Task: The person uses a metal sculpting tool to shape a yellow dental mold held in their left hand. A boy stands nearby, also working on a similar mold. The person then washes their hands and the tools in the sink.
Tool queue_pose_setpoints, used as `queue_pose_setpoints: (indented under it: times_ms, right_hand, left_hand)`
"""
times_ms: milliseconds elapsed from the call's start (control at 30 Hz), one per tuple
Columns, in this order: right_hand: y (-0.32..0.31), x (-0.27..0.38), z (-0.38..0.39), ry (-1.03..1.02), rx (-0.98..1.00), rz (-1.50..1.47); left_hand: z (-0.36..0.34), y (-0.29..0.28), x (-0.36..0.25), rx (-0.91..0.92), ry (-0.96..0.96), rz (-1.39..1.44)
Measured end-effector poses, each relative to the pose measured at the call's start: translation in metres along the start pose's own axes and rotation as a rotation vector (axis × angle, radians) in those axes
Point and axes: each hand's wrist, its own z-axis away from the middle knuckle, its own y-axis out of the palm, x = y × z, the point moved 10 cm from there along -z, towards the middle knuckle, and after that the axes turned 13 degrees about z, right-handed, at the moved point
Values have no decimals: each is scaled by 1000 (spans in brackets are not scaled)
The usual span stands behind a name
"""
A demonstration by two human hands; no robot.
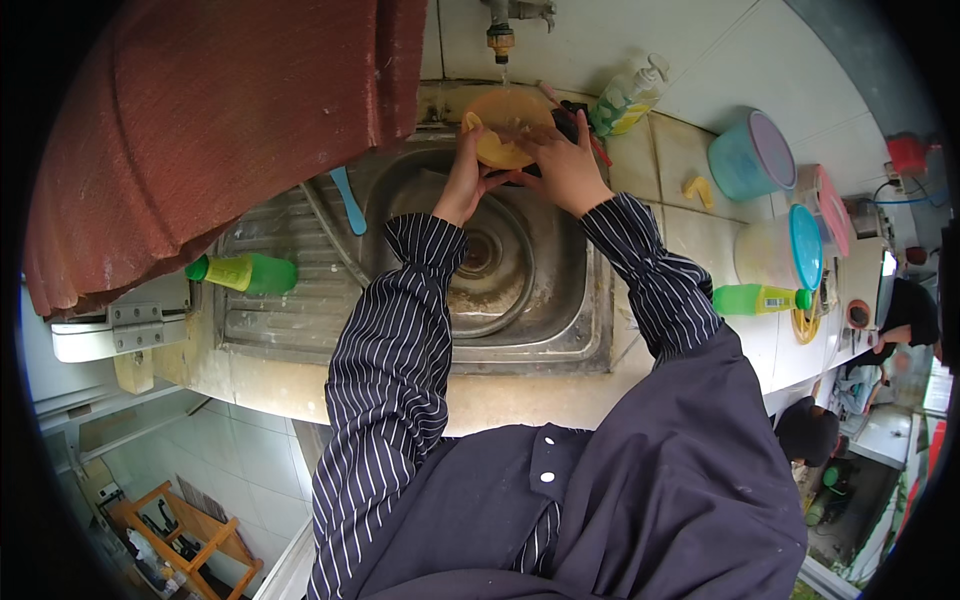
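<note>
Under the tap (pixel 500 42) I hold a yellow-orange translucent bowl (pixel 503 153), tilted, over the far end of a metal sink (pixel 575 300). A thin stream of water runs down into it. My left hand (pixel 466 183) grips the bowl's left side, thumb up near the rim. At the right side is my right hand (pixel 572 172), its thumb below the bowl and some fingers bent over the rim; the index finger points up. The fingertips inside the bowl are blurred.
A red-brown cloth (pixel 230 130) hangs at left. On the ribbed drainer lie a green bottle (pixel 243 273) and a blue-handled utensil (pixel 348 200). To the right stand a pump bottle (pixel 630 95), lidded tubs (pixel 752 155) and another green bottle (pixel 760 299). A person (pixel 905 320) is at far right.
</note>
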Motion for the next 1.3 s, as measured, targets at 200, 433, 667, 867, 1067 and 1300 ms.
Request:
queue_pose_setpoints:
  times_ms: [200,433,667,867,1067,1300]
  right_hand:
    - [44,15,-10,-54,364,-132]
    - [62,4,-33,-16,348,-65]
    - [57,-4,-33,-145,239,-79]
    - [59,27,-33,-182,408,-323]
    - [23,-27,-25,-117,248,-732]
    - [48,-82,5,495,123,-1054]
  left_hand:
    - [-19,6,-5,-28,48,-160]
    - [-25,0,-7,-15,101,-133]
    - [-8,-10,-24,-79,155,-69]
    - [-13,-11,-19,-43,128,-173]
    - [1,-8,-23,-55,137,-205]
    - [11,10,-50,203,499,-828]
